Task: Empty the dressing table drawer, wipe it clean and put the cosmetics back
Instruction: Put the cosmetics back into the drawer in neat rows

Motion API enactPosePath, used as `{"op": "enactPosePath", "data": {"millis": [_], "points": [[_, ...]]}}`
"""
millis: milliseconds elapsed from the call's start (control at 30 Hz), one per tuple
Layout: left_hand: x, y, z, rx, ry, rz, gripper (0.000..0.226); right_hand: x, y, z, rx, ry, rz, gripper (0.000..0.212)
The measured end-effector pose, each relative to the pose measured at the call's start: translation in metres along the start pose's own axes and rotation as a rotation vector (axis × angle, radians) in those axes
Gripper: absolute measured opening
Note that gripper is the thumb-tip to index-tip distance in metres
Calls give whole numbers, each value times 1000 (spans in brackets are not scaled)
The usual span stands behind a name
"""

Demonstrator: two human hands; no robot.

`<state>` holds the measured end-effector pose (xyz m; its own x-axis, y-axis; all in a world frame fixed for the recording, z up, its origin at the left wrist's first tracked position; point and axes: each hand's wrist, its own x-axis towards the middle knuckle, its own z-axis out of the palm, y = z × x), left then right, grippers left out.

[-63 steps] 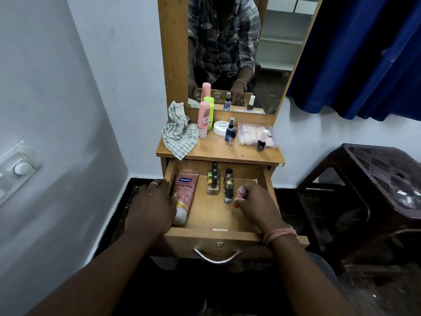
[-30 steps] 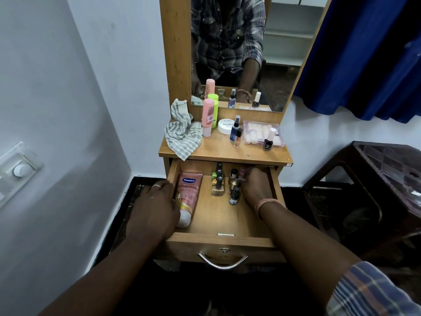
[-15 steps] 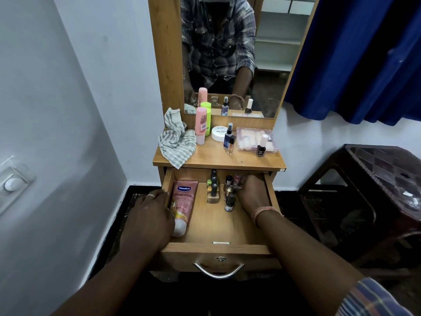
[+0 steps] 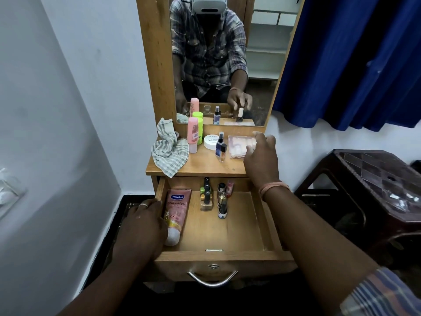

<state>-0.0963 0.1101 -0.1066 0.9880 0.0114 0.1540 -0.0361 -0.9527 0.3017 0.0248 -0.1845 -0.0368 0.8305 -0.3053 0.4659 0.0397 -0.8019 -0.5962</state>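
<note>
My left hand point(image 4: 142, 224) rests on the left wall of the drawer point(image 4: 227, 256), steadying it, fingers against the one pink tube point(image 4: 175, 213) lying inside. My right hand point(image 4: 260, 153) reaches above the drawer to the tabletop, fingers curled over the nail polish bottle beside the clear case point(image 4: 239, 147); whether it grips, I cannot tell. About five small bottles point(image 4: 216, 197) stand at the drawer's back, placed ready; roughly six items wait above.
</note>
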Motion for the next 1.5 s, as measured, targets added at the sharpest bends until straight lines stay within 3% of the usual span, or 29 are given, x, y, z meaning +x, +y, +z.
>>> {"op": "enactPosePath", "data": {"millis": [133,333,500,633,800,1267,1500], "points": [[-2,-1,0,17,16,13,28,-2,5,-3,34,-50,18,21],[-2,0,0,18,14,13,27,-50,-5,-29,217,-17,58,18],[-4,5,-4,13,14,4,24,-101,-11,-26,379,-312,92,19],[-5,6,-5,17,16,-4,29,-115,-18,1,248,-490,24,17],[-5,7,-5,30,22,-16,37,-118,-23,21,46,-568,-100,17],[-2,4,-1,30,38,-14,38,-122,-22,41,-22,-594,-157,9],[-2,3,1,36,43,-5,34,-115,-28,20,44,-470,-179,6]]}}
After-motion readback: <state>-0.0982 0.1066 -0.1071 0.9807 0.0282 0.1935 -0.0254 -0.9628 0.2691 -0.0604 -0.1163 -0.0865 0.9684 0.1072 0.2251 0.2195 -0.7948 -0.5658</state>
